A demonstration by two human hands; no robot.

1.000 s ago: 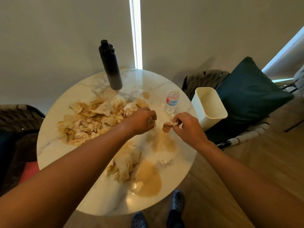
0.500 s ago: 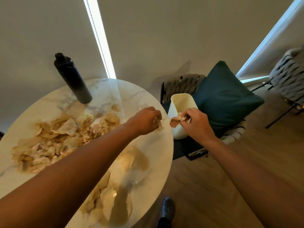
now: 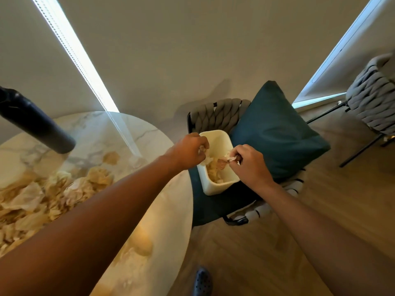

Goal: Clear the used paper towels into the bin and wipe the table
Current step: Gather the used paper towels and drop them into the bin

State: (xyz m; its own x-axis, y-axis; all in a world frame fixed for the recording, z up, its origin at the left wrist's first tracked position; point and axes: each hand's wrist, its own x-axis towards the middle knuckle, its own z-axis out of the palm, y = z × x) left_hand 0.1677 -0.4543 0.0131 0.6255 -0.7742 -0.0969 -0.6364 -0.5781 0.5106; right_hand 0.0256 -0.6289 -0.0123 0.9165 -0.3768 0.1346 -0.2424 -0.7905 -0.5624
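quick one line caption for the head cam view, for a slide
Both hands, left and right, hold stained paper towel scraps over the cream bin beside the marble table.

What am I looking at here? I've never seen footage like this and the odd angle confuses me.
This is one wide-angle camera worn on a person's head, looking forward and down, so the two arms reaching out are the wearer's own. There is no machine. The left hand and the right hand each hold a scrap of used paper towel over a cream bin, which stands on a chair beside a dark green cushion. Some towels already lie in the bin. On the round marble table are a heap of crumpled, stained paper towels, brownish wet patches and a black bottle.
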